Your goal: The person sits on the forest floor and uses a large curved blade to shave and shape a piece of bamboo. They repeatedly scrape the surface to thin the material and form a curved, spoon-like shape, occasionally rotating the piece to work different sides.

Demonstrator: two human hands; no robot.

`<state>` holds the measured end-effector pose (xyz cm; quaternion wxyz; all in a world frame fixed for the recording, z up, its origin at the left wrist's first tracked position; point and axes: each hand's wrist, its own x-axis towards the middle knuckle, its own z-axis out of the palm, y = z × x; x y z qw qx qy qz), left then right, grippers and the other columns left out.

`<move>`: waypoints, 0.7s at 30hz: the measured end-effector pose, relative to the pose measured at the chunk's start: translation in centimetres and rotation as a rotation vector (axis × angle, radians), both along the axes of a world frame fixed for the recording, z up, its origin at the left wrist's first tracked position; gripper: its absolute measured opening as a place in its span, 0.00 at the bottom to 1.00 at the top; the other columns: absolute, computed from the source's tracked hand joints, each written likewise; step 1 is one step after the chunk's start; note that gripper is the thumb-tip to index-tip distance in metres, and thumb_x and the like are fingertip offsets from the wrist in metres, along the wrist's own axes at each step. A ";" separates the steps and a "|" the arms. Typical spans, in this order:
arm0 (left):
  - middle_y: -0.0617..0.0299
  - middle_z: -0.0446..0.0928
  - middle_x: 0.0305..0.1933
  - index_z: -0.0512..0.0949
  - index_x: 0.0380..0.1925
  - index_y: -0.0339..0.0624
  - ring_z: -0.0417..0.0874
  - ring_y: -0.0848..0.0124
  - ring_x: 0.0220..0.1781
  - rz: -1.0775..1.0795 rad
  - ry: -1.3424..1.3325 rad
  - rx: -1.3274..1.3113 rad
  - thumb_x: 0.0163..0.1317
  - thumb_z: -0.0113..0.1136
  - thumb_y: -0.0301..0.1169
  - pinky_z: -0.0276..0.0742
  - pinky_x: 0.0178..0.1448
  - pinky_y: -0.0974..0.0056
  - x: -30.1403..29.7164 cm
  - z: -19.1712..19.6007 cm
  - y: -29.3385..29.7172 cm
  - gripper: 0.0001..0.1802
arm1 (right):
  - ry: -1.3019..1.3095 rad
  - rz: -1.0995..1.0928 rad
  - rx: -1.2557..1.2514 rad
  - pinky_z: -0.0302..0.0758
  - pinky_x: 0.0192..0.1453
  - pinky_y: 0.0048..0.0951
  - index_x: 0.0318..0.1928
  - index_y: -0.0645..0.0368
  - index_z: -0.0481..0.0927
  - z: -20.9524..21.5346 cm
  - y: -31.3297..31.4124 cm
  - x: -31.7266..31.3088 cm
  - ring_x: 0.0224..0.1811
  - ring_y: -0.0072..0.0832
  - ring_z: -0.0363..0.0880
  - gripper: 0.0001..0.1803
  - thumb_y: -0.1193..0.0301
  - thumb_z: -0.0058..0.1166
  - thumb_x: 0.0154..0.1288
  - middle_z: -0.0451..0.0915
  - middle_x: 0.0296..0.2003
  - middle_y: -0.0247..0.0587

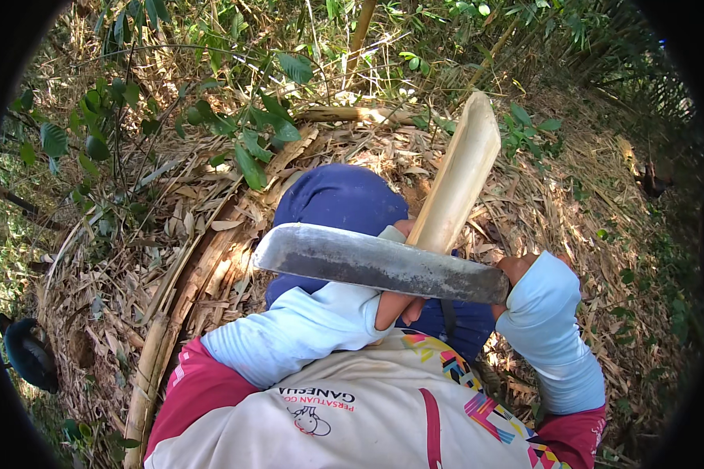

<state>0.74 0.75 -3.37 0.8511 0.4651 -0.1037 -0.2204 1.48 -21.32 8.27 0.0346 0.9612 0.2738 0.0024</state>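
My right hand (515, 270) is closed at the right end of a machete (383, 262); its handle is hidden in my fist. The broad, worn blade lies nearly level across my lap, its tip toward the left. Behind the blade, my left hand (397, 308) is partly covered, with fingers showing above and below it. It grips the lower part of a pale split piece of wood (457, 176). That piece slants up and to the right, its far end cut to a blunt point. Whether blade and wood touch, I cannot tell.
My bent knee in blue trousers (336, 199) is just beyond the blade. A long strip of split wood (199, 277) curves along the left. Dry leaves and shavings (133, 273) cover the ground. Leafy stems (250, 133) stand ahead, and a dark teal rounded thing (30, 354) lies far left.
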 end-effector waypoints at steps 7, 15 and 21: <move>0.60 0.70 0.46 0.54 0.67 0.40 0.73 0.74 0.46 -0.007 -0.193 0.117 0.63 0.61 0.35 0.70 0.51 0.66 -1.3 3.7 2.0 0.37 | -0.030 -0.010 -0.014 0.60 0.42 0.46 0.40 0.50 0.79 0.2 0.1 0.3 0.30 0.36 0.74 0.20 0.65 0.63 0.41 0.73 0.24 0.33; 0.55 0.74 0.50 0.64 0.61 0.35 0.74 0.67 0.53 0.183 -0.275 0.183 0.63 0.62 0.44 0.69 0.57 0.62 -1.2 2.8 0.7 0.34 | -0.099 -0.030 -0.077 0.60 0.41 0.45 0.40 0.49 0.79 -0.3 0.3 0.4 0.28 0.34 0.72 0.16 0.67 0.58 0.46 0.69 0.22 0.33; 0.56 0.78 0.46 0.71 0.56 0.37 0.77 0.69 0.50 0.263 -0.319 0.236 0.64 0.62 0.43 0.71 0.56 0.63 -1.2 2.5 0.2 0.26 | -0.149 -0.053 -0.061 0.59 0.41 0.43 0.39 0.49 0.78 -0.7 0.1 0.2 0.27 0.33 0.71 0.14 0.69 0.57 0.47 0.68 0.22 0.32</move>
